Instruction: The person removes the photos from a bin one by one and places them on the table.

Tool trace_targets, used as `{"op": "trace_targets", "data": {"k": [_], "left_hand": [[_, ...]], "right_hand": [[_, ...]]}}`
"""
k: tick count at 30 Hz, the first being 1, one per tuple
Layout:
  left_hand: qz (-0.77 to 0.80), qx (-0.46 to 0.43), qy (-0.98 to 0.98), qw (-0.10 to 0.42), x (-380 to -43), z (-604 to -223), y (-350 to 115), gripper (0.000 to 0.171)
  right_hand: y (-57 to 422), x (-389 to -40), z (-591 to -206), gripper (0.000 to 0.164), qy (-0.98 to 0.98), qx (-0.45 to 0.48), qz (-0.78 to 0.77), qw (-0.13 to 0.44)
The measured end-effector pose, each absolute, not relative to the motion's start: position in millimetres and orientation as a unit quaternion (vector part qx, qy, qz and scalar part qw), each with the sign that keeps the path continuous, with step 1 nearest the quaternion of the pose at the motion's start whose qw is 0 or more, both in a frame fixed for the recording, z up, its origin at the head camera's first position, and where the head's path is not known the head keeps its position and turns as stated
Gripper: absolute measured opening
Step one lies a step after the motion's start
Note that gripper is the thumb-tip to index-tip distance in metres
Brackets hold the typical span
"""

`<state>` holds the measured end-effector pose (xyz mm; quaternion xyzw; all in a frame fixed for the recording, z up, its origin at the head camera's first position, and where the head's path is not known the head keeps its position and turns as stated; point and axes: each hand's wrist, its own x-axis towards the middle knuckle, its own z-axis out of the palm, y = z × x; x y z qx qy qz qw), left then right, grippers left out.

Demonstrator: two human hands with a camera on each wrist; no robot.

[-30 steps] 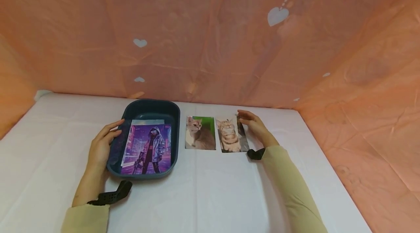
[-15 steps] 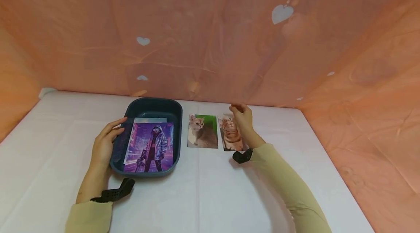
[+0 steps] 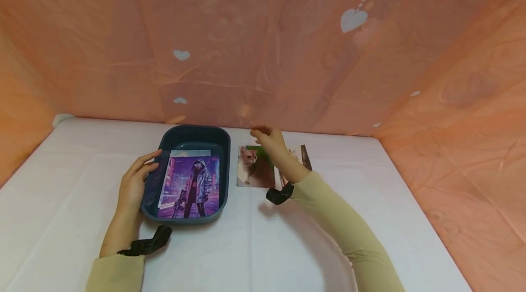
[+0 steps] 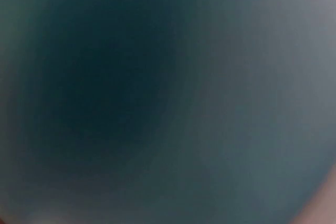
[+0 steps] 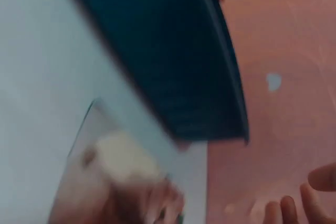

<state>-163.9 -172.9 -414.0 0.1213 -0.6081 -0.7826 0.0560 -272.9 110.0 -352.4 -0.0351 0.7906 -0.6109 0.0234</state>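
A dark blue rectangular tray [image 3: 153,196] holds a purple picture card [image 3: 193,187] of a hooded figure with a gun, over lighter cards. My left hand [image 3: 133,187] rests against the tray's left side, its fingers nearly straight at the rim. My right hand [image 3: 275,148] hovers over two cat pictures, fingers loosely bent with nothing between them. One cat picture [image 3: 248,175] has a green background; the other [image 3: 306,157] is mostly hidden under my right hand and wrist. In the right wrist view, bare fingertips [image 5: 310,203] show at lower right. The left wrist view is a dark blur.
White cloth covers the table [image 3: 230,255]. An orange curtain [image 3: 263,54] with pale hearts rises along the back edge and both sides. Black wrist straps [image 3: 144,244] sit on both wrists.
My right hand has moved left, from the right-hand cat picture to above the green-backed one. The left hand stays at the tray, and the cards lie where they were.
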Motion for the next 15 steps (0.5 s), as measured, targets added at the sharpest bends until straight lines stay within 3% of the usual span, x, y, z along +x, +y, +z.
{"op": "trace_targets", "data": {"k": [15], "left_hand": [[-0.789, 0.127, -0.598, 0.056, -166.8, -412.6, -173.2, 0.033]], "right_hand": [[48.5, -266.5, -336.6, 0.032, 0.799, -0.124, -0.576, 0.121]]}}
